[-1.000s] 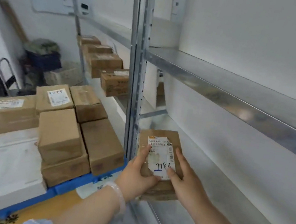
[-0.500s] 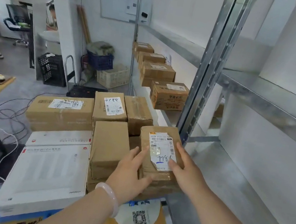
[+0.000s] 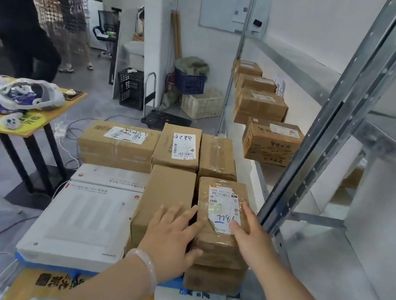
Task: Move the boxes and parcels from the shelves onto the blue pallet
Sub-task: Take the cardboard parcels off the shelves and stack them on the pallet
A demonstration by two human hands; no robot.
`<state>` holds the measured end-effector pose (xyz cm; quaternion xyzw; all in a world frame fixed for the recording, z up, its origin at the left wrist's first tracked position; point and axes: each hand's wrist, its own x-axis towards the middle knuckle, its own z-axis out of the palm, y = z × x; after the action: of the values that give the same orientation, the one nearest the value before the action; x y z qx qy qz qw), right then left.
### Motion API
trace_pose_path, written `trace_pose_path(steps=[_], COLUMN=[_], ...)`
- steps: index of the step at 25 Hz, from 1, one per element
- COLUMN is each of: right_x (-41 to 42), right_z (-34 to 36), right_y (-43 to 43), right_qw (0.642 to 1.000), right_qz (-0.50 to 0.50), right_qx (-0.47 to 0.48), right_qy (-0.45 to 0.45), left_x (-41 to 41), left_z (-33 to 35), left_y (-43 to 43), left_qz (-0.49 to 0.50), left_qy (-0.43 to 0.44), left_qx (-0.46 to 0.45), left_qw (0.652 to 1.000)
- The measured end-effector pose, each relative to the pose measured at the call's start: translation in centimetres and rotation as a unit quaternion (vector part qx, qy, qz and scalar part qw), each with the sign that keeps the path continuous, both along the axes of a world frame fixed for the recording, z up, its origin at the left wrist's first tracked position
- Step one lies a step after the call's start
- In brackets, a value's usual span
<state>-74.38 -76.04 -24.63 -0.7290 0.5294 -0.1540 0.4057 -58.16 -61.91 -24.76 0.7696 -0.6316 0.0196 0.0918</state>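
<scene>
A small brown labelled box [image 3: 213, 240], with "1786" handwritten in blue on its label, rests on top of another brown box [image 3: 212, 279] at the near right corner of the blue pallet [image 3: 49, 265]. My right hand [image 3: 253, 236] clasps its right side, thumb on the label. My left hand [image 3: 172, 236] lies flat with fingers spread over its left edge and the neighbouring plain box [image 3: 167, 189]. Several brown boxes [image 3: 271, 140] stand in a row on the shelf at the right.
The pallet also carries white flat boxes [image 3: 84, 220] and more brown boxes [image 3: 117, 145]. A metal shelf upright [image 3: 322, 143] rises just right of my hands. A yellow table [image 3: 41, 119] stands at the left, with two people [image 3: 15, 4] behind it. Crates and a hand trolley [image 3: 163, 118] sit by the far wall.
I have turned from the shelf to the pallet and carried the labelled box left, setting it down on the stacked brown box. My left hand has spread flat.
</scene>
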Motion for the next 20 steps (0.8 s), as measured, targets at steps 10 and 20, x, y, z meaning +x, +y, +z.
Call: trace_pose_path(steps=[10, 20], right_x=[0.8, -4.8], right_z=[-0.1, 0.7], right_y=[-0.8, 5.5], right_qw=[0.999, 0.982], right_qz=[0.029, -0.021], right_qx=[-0.006, -0.181], right_qy=[-0.014, 0.039], left_x=[-0.2, -1.6], left_z=[-0.1, 1.5], left_y=[-0.2, -0.6], left_qz=[0.02, -0.07], left_qy=[-0.024, -0.009], left_qx=[0.007, -0.026], left_qw=[0.999, 0.997])
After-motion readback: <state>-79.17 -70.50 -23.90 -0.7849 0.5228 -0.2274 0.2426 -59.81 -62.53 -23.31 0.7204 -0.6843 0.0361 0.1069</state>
